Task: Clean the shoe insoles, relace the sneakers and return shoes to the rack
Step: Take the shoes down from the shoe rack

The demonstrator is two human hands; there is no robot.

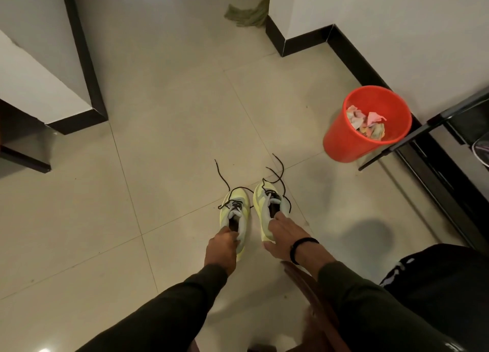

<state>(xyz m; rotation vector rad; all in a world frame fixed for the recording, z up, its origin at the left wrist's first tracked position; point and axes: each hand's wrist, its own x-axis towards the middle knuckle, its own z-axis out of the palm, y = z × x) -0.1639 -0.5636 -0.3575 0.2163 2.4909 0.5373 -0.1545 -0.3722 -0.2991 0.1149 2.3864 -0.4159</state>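
Two sneakers stand side by side on the tiled floor (164, 145), toes pointing away from the person, pale yellow-green with grey collars. The left sneaker (235, 214) is gripped at its heel collar by the left hand (221, 245), fingers curled over the rim. The right sneaker (267, 208) is held by the right hand (280, 235), whose fingers reach into the opening while the thumb lies along the heel (a black band circles that wrist). Each shoe has one dark lace (223, 177) through its eyelets, and the loose ends trail forward over the tiles, untied.

One orange bin (344, 140) stands well to the right, near the wall, with crumpled paper inside. Just beside it is one black rack (434, 120), only partly in view. One green cloth (246, 15) lies far off by a wall corner.
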